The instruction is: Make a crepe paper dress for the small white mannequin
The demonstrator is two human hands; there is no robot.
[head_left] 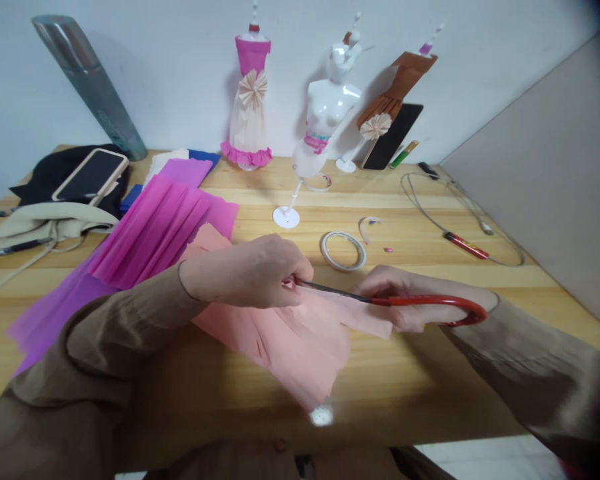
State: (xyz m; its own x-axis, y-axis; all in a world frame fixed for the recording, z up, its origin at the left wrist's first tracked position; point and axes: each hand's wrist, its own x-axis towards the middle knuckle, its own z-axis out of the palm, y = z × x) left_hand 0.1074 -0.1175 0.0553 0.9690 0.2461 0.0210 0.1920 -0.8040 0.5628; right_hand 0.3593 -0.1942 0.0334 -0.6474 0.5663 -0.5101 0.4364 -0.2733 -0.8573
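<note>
My left hand [255, 270] is closed at the middle, its fingers pinching peach crepe paper [280, 340] that hangs below it and spreads over the table edge. Red-handled scissors [425, 301] lie across from my right hand to the left fingers, their dark blade tip reaching the left fist. Around the scissors' handle my right hand [395, 287] is closed, partly hidden behind the red loop. A narrow pale paper strip [365, 317] runs between the two hands.
Behind stand a bare white mannequin [330, 103], a pink-dressed mannequin [253, 100] and a brown-dressed one [400, 80]. A tape roll [343, 251] lies ahead. Magenta crepe paper [150, 230], a phone [91, 175] and a bottle [93, 87] are left; a cable [465, 245] is right.
</note>
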